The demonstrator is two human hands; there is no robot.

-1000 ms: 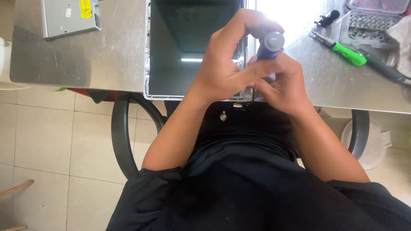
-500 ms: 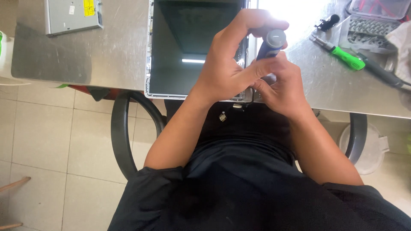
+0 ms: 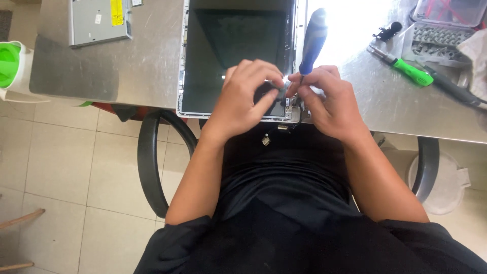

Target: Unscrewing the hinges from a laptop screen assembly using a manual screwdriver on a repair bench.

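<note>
A dark screen panel in a silver frame (image 3: 238,35) lies on the steel table (image 3: 142,66), its near edge at the table's front. My left hand (image 3: 246,99) rests on the panel's near right corner, fingers curled and pinching at a small metal part there. My right hand (image 3: 327,104) is beside it, fingers closed low on a blue-handled screwdriver (image 3: 313,38) whose handle stands up and leans away from me. The tip and the corner hardware are hidden under my fingers.
A green-handled screwdriver (image 3: 408,70) and a clear bit case (image 3: 436,40) lie at the right. A grey flat drive unit (image 3: 99,20) sits at the back left, a white-and-green cup (image 3: 12,71) at the left edge. Chair arms (image 3: 149,167) flank my lap over a tiled floor.
Both hands have dropped lower onto the panel's near right corner. My left hand has come off the screwdriver handle and now pinches at the corner; the handle stands exposed above my right hand.
</note>
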